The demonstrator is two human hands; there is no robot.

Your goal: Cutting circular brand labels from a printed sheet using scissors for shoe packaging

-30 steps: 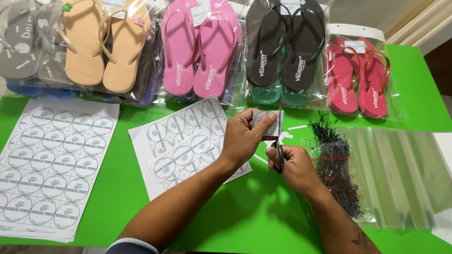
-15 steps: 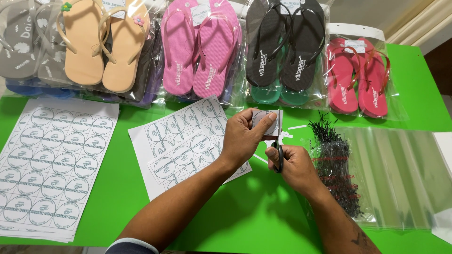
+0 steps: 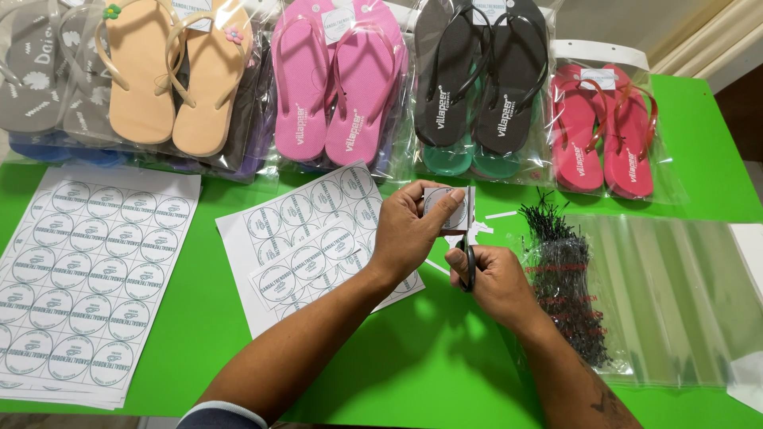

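Note:
My left hand (image 3: 409,226) pinches a small paper piece with a printed round label (image 3: 442,206), holding it upright above the green table (image 3: 381,357). My right hand (image 3: 493,278) grips black scissors (image 3: 469,253), whose blades run up along the right edge of the paper piece. A partly cut sheet of round labels (image 3: 306,238) lies just left of my hands. Thin paper offcuts (image 3: 497,216) lie by the scissors.
A stack of full label sheets (image 3: 79,274) lies at the left. Bagged flip-flops line the back: tan (image 3: 171,75), pink (image 3: 338,79), black (image 3: 477,71), red (image 3: 604,127). A bundle of black tag fasteners (image 3: 568,290) rests on clear plastic bags (image 3: 675,286) at the right.

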